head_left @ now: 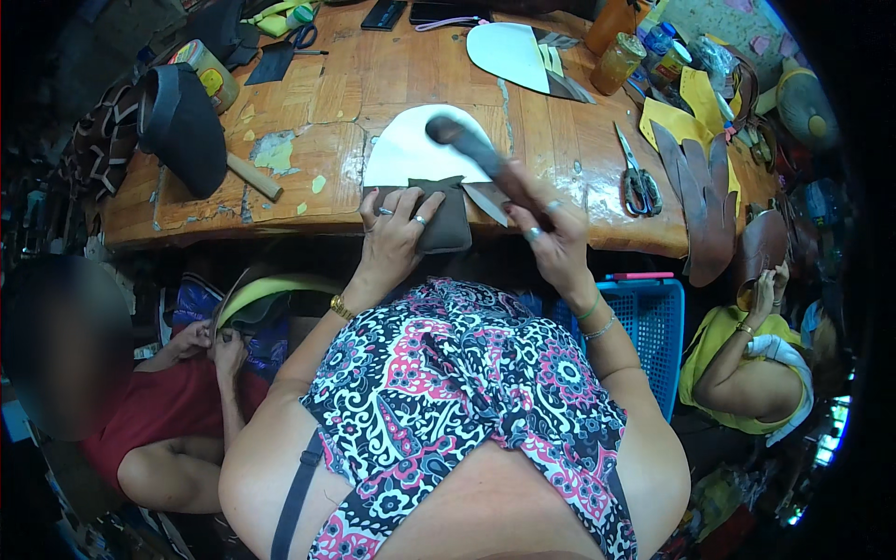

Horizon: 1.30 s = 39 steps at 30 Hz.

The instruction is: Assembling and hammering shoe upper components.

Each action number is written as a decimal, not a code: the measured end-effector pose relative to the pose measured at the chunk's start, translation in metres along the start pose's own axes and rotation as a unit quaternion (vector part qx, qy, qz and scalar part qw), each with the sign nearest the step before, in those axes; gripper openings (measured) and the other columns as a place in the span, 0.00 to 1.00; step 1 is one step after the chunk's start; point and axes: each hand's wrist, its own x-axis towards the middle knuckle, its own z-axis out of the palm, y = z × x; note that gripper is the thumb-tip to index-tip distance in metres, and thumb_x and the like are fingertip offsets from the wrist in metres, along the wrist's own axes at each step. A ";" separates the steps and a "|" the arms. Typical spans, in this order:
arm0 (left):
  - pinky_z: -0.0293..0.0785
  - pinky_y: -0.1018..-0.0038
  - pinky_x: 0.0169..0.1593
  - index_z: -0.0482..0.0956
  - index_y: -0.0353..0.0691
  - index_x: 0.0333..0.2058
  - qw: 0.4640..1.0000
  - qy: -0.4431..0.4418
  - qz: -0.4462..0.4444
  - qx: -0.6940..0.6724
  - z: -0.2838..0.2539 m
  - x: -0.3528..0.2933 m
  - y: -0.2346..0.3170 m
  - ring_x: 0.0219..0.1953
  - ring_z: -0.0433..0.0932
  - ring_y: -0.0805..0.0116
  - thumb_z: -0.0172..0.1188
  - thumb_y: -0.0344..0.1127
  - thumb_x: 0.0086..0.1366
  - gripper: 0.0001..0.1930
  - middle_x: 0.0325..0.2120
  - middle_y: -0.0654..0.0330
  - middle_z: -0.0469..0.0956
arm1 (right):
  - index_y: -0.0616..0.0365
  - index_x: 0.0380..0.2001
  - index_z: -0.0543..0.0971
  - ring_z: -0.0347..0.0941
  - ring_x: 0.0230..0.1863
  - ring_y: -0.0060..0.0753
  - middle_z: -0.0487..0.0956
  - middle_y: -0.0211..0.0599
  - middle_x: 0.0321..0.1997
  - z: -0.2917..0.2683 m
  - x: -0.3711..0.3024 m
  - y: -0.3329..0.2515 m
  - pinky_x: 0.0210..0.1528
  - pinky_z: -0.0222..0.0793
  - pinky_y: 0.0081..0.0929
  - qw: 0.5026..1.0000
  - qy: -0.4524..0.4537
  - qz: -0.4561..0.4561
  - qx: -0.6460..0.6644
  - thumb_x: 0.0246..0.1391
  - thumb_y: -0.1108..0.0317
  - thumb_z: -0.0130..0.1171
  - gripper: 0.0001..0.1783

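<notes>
On the near edge of the table lies a white panel with a rounded top (392, 149). A dark grey-brown piece of material (443, 224) covers part of its lower side and hangs over the table edge. The bent fingers of my left hand (397, 224) hold this dark piece down. Above the panel, my right hand (557, 238) is closed around a hammer (476, 149), its head blurred by motion. Below the hammer handle a pointed silver blade (485, 203) shows; I cannot tell whether it lies on the table or is in my right hand.
Scissors (639, 187) and brown cut pieces (705, 205) lie right. Another rounded panel (509, 56) and a jar (618, 63) are at the back. A wooden handle (254, 177) juts beside a dark curved piece (187, 131). Co-workers sit either side; a blue basket (653, 327) stands right.
</notes>
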 end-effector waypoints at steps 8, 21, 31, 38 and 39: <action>0.47 0.53 0.66 0.76 0.53 0.61 1.000 0.015 0.015 0.012 0.007 -0.001 -0.003 0.56 0.72 0.60 0.71 0.35 0.52 0.34 0.50 0.59 0.74 | 0.48 0.65 0.75 0.80 0.54 0.54 0.81 0.55 0.55 0.005 -0.011 0.018 0.53 0.76 0.37 0.994 -0.087 0.061 -0.001 0.60 0.71 0.64 0.29; 0.51 0.58 0.60 0.76 0.53 0.61 1.000 -0.012 0.006 0.017 0.003 0.000 0.000 0.56 0.72 0.63 0.71 0.36 0.52 0.34 0.51 0.60 0.74 | 0.48 0.66 0.75 0.80 0.49 0.53 0.83 0.54 0.49 0.007 -0.003 0.016 0.52 0.75 0.39 0.996 -0.080 0.003 -0.027 0.59 0.70 0.64 0.30; 0.51 0.61 0.57 0.76 0.51 0.61 1.000 0.021 0.020 0.005 0.009 -0.003 -0.001 0.56 0.71 0.64 0.70 0.38 0.53 0.33 0.50 0.61 0.75 | 0.48 0.66 0.75 0.82 0.46 0.53 0.83 0.55 0.48 0.014 0.007 0.018 0.48 0.76 0.38 0.998 -0.049 -0.004 0.047 0.60 0.69 0.63 0.29; 0.52 0.61 0.57 0.76 0.52 0.60 1.000 0.019 0.010 -0.007 0.007 -0.001 0.003 0.55 0.72 0.63 0.70 0.35 0.51 0.34 0.50 0.62 0.75 | 0.49 0.66 0.74 0.81 0.50 0.54 0.83 0.54 0.48 0.024 0.008 0.024 0.50 0.75 0.41 0.987 -0.143 0.068 -0.014 0.62 0.66 0.63 0.29; 0.52 0.61 0.57 0.76 0.52 0.60 1.000 0.019 0.010 -0.006 0.006 -0.001 0.003 0.55 0.72 0.63 0.70 0.35 0.51 0.34 0.50 0.62 0.75 | 0.49 0.66 0.74 0.81 0.50 0.54 0.84 0.54 0.48 0.015 0.016 0.014 0.50 0.74 0.41 0.982 -0.165 0.068 -0.059 0.61 0.66 0.63 0.29</action>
